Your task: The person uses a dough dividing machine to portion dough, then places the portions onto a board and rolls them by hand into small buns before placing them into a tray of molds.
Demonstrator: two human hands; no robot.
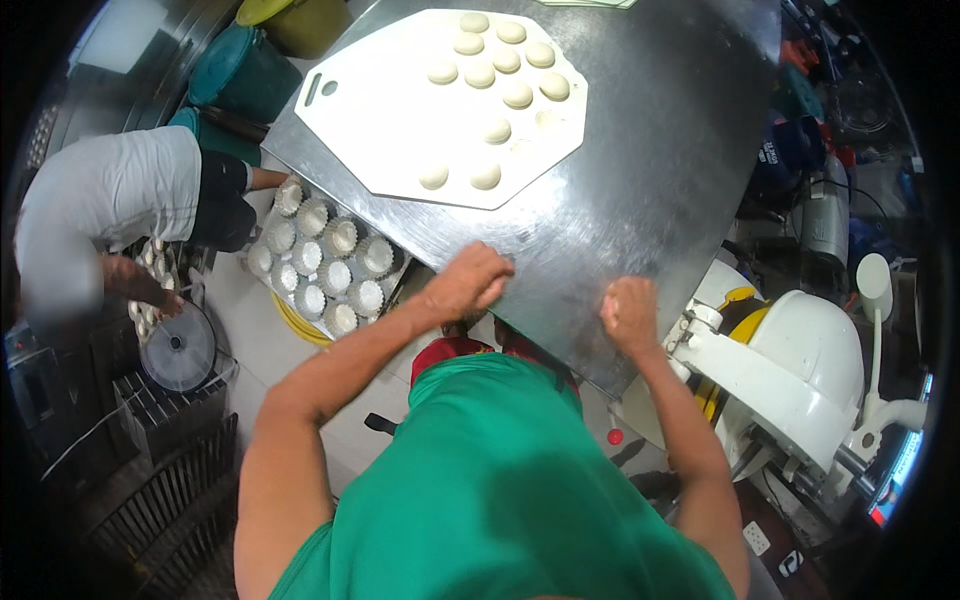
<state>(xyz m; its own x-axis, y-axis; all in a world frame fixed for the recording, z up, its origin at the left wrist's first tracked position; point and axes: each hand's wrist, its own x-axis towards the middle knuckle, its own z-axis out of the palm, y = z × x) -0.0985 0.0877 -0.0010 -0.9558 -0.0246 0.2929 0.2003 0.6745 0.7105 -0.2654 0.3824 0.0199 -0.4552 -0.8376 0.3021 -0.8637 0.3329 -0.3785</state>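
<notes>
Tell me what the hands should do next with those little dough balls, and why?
Probably reach the left hand forward to the nearest dough ball on the white board. Both hands, the right hand too, rest curled on the bare steel table and seem to hold nothing, while the dough balls lie apart from them, farther up the table.

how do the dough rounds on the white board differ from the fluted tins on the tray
The dough rounds are smooth, pale, solid discs; the fluted tins are ridged, shiny metal cups. The rounds lie loosely scattered on the white board atop the steel table; the tins stand packed in rows on a tray beyond the table's edge, lower down. Both are small, round and apart from the person's left hand and right hand.
</notes>
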